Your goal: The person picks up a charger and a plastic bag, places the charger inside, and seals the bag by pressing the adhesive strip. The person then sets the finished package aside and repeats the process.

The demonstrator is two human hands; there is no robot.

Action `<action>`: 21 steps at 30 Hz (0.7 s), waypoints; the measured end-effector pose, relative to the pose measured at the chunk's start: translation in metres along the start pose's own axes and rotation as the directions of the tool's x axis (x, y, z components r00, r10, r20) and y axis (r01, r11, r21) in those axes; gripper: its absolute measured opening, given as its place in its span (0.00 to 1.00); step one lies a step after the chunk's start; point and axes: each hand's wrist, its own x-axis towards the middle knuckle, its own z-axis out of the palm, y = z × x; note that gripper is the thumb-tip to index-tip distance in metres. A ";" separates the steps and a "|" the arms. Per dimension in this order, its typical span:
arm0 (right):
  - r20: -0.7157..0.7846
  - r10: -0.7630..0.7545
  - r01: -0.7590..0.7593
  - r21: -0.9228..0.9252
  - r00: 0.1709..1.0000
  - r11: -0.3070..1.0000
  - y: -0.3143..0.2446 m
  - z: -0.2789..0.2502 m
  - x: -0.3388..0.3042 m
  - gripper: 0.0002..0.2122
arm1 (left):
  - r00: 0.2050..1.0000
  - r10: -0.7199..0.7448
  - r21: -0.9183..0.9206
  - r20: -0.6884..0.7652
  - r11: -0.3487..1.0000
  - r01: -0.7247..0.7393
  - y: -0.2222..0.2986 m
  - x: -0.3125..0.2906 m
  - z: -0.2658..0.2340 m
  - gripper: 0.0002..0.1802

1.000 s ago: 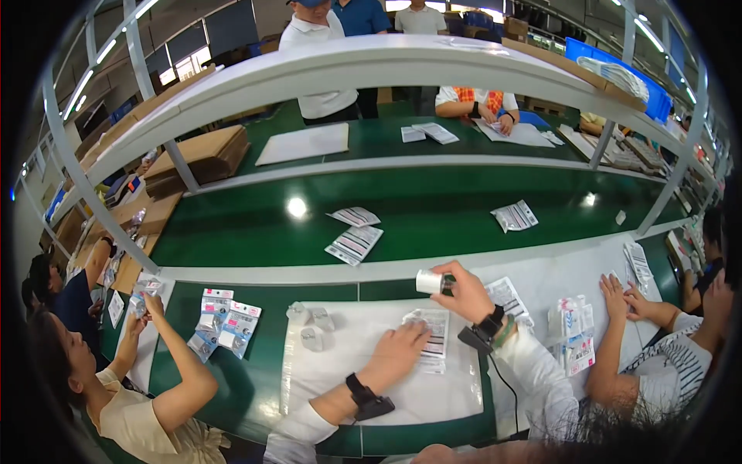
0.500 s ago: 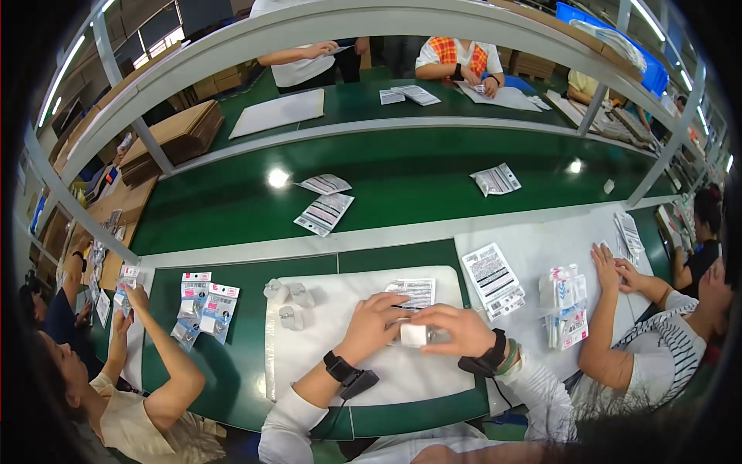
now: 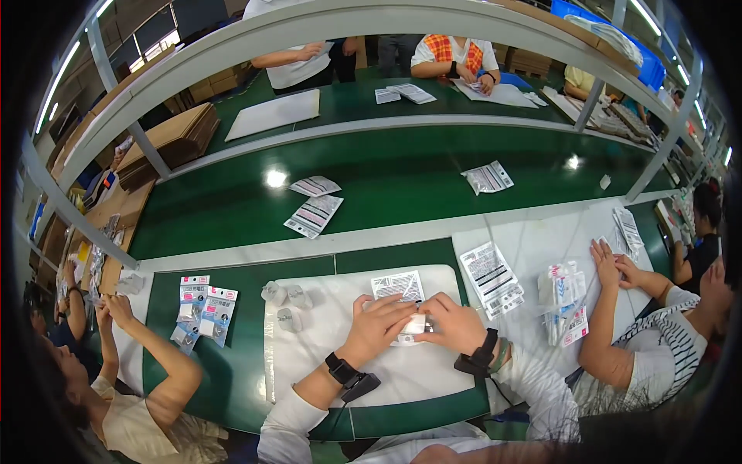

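Note:
A small white block (image 3: 414,324) in clear wrap sits between my hands, low over the white work mat (image 3: 325,371). My right hand (image 3: 457,323) grips it from the right, thumb and fingertips bent around it. My left hand (image 3: 375,331) has its fingers stretched flat across a printed packet (image 3: 397,284), their tips close to the block. The lower part of that packet is hidden under my fingers. Three clear-wrapped pieces, one of them the front piece (image 3: 289,319), stand at the mat's upper left.
Blue-and-white packets (image 3: 209,313) lie left of the mat; printed sheets or packets (image 3: 491,278) and a bundled stack (image 3: 564,301) lie right. Ahead, packets (image 3: 314,216) rest on the green belt (image 3: 402,170) under a metal frame. Co-workers sit close on both sides.
My right hand has brought the white block left and turned it, up against my left fingertips. The printed packet shifted slightly left. The left co-worker's hands lowered. Belt packets slid slightly left.

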 end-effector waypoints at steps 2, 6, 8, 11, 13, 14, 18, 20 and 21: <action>-0.031 0.018 -0.017 0.046 0.999 0.999 0.006 0.007 0.009 0.25 | 1.000 0.022 0.001 0.001 1.000 -0.022 -0.001 0.001 0.001 0.14; 0.012 0.074 -0.075 0.113 0.997 0.991 0.006 0.004 0.023 0.27 | 0.995 0.093 0.100 -0.041 0.991 -0.089 -0.003 0.003 0.001 0.16; 0.039 0.096 -0.100 0.132 0.995 0.986 0.006 0.002 0.027 0.27 | 0.992 0.116 0.148 -0.045 0.983 -0.108 -0.007 0.006 0.002 0.17; -0.009 0.004 -0.002 0.114 1.000 0.993 0.004 0.004 0.027 0.24 | 0.993 0.104 0.164 -0.048 0.982 -0.095 -0.006 0.005 0.000 0.17; -0.008 -0.025 0.026 0.062 1.000 0.998 0.002 -0.001 0.027 0.23 | 0.998 0.051 0.135 -0.048 0.990 -0.044 -0.004 0.005 -0.002 0.17; 0.005 -0.051 0.051 0.016 0.999 0.999 -0.001 -0.002 0.026 0.22 | 0.997 0.054 0.144 -0.053 0.989 -0.046 -0.003 0.004 -0.003 0.17; -0.009 0.006 -0.007 -0.072 1.000 0.997 -0.002 0.004 0.020 0.21 | 0.996 0.087 0.249 -0.016 0.965 -0.080 -0.007 0.003 0.004 0.18; -0.026 0.047 -0.050 -0.094 0.999 0.994 -0.002 0.004 0.022 0.21 | 0.994 0.108 0.239 0.003 0.965 -0.106 -0.010 0.004 0.009 0.19; -0.017 0.032 -0.034 -0.112 0.999 0.993 -0.004 0.003 0.023 0.21 | 0.993 0.114 0.240 0.004 0.964 -0.112 -0.012 0.003 0.011 0.19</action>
